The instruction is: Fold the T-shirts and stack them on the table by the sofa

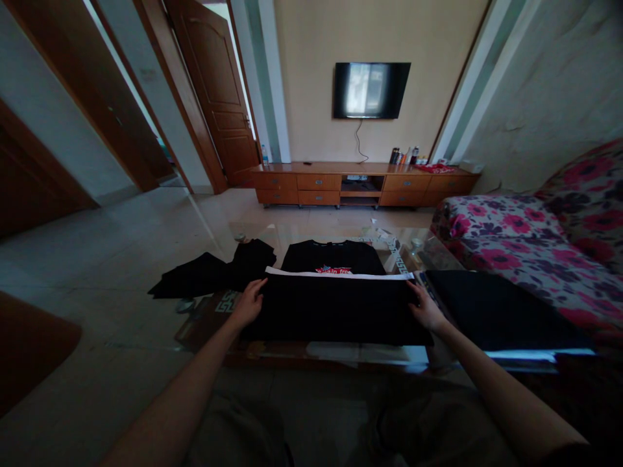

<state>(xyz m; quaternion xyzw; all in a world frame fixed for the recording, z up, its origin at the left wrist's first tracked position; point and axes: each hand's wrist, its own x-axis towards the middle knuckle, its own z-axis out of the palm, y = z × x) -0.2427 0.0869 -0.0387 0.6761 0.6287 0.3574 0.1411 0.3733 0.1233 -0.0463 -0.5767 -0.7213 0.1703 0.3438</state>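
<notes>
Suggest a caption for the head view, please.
Left hand and right hand touch a folded black shirt on a glass table.

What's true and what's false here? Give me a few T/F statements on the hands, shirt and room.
1. The left hand and right hand touch opposite sides of the black shirt. True.
2. The shirt's print is fully hidden. False: the red-and-white print partly shows above the fold.
3. The TV hangs above a wooden cabinet. True.
4. The sofa is plain grey. False: the sofa has a pink floral pattern.
</notes>
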